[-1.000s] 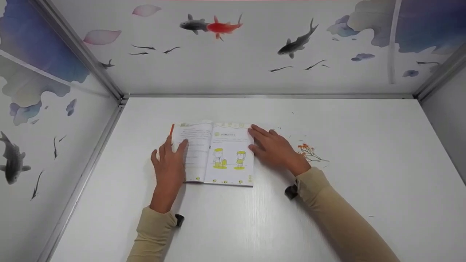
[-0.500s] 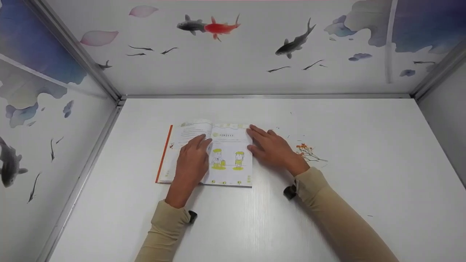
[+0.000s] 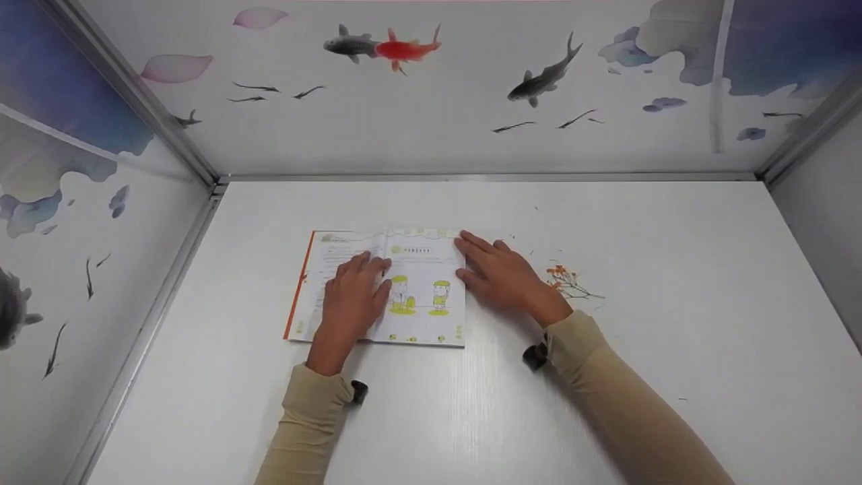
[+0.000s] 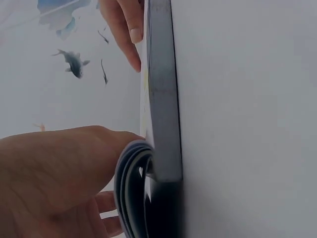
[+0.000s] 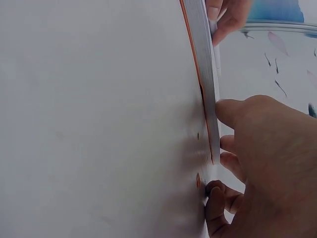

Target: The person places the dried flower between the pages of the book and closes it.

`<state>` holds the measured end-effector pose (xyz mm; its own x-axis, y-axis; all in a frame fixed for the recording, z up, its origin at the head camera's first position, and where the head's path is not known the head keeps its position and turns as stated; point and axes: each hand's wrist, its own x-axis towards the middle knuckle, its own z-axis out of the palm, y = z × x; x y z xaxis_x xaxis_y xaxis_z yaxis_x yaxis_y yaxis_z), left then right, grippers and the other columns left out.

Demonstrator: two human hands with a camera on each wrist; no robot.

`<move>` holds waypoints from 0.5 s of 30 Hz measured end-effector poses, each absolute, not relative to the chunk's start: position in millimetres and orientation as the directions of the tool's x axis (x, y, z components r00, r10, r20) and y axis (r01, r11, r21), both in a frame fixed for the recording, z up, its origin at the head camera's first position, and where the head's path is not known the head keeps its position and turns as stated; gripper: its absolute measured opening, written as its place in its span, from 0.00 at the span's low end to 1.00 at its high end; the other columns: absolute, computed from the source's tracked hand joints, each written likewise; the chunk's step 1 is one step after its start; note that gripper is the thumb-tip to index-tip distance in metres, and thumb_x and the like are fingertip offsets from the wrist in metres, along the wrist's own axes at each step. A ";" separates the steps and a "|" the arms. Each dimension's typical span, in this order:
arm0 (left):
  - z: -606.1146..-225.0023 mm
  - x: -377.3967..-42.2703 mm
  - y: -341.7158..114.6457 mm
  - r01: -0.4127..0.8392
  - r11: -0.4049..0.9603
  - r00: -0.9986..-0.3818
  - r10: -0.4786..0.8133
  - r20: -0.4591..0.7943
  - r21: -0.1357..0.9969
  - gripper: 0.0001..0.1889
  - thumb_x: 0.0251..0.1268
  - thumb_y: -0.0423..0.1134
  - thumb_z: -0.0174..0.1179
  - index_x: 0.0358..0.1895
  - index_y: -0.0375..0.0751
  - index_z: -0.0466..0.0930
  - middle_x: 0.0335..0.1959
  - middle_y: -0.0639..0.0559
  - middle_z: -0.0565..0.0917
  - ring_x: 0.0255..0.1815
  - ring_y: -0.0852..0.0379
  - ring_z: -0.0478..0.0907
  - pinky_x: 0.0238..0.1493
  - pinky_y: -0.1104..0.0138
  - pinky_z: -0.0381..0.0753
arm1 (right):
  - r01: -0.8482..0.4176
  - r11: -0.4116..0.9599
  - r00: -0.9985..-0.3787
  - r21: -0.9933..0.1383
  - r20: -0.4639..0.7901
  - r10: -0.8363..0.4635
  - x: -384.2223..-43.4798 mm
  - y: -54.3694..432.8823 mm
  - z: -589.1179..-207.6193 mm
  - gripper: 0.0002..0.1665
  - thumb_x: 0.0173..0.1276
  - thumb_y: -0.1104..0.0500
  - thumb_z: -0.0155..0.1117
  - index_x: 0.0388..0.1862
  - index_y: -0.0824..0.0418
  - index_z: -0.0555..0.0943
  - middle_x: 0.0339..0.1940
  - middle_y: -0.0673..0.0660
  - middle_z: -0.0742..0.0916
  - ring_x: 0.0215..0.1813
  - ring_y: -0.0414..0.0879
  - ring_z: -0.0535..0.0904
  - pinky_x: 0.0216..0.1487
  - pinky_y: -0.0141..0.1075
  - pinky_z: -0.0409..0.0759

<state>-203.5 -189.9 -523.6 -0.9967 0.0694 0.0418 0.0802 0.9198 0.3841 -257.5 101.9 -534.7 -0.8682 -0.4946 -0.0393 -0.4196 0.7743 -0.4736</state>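
Observation:
An open book (image 3: pixel 448 330) lies on the table, its right page printed with two cartoon figures in yellow-green. Across the inner part of the left page, by the spine, my left hand (image 3: pixel 350 296) presses with fingers extended, hiding much of the text. The left wrist view has several pages (image 4: pixel 124 186) curving up beside that hand, next to the thick page block (image 4: pixel 163 94). At the right margin rests my right hand (image 3: pixel 505 276), fingers spread. The right wrist view puts its thumb on the page, with some fingers past the book's edge (image 5: pixel 208 84).
A small sprig with orange flowers (image 3: pixel 568 279) lies right of the book, just beyond my right wrist. Tiny dark bits are scattered around it on the white table (image 3: pixel 438 417). Walls printed with fish stand behind and at the left.
My left hand has moved right, from the book's left edge to near the spine. The left-hand pages lie flatter, with the orange left border in view. The right hand keeps its place.

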 end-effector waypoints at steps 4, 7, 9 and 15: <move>-521.1 -206.4 -192.2 0.074 0.922 -0.997 0.070 0.025 0.379 0.20 0.81 0.49 0.64 0.71 0.53 0.81 0.77 0.45 0.76 0.77 0.37 0.72 0.69 0.37 0.75 | -0.413 0.768 -0.869 -0.489 -0.041 -0.493 -255.8 102.1 -533.0 0.39 0.87 0.40 0.54 0.90 0.48 0.59 0.92 0.46 0.61 0.84 0.65 0.67 0.80 0.61 0.68; -519.6 -207.7 -193.0 0.069 0.921 -0.998 0.067 0.018 0.382 0.20 0.81 0.51 0.64 0.70 0.54 0.81 0.75 0.48 0.77 0.75 0.39 0.73 0.67 0.39 0.75 | -0.416 0.760 -0.866 -0.498 -0.036 -0.498 -256.0 103.2 -533.2 0.40 0.87 0.41 0.54 0.90 0.49 0.59 0.92 0.47 0.60 0.87 0.63 0.64 0.85 0.60 0.62; -519.1 -208.2 -193.2 0.066 0.920 -0.998 0.066 0.012 0.385 0.20 0.82 0.52 0.63 0.70 0.55 0.81 0.75 0.48 0.77 0.75 0.40 0.73 0.67 0.39 0.75 | -0.416 0.751 -0.866 -0.512 -0.030 -0.500 -256.2 104.2 -533.6 0.40 0.88 0.42 0.54 0.90 0.50 0.59 0.92 0.48 0.60 0.89 0.61 0.60 0.88 0.59 0.57; -521.1 -208.2 -194.0 0.048 0.920 -0.998 0.056 -0.010 0.390 0.21 0.83 0.53 0.62 0.71 0.56 0.80 0.76 0.49 0.76 0.75 0.41 0.72 0.69 0.39 0.73 | -0.404 0.711 -0.864 -0.576 -0.016 -0.504 -254.1 108.2 -533.5 0.39 0.86 0.45 0.58 0.89 0.52 0.61 0.90 0.52 0.64 0.90 0.56 0.60 0.88 0.56 0.59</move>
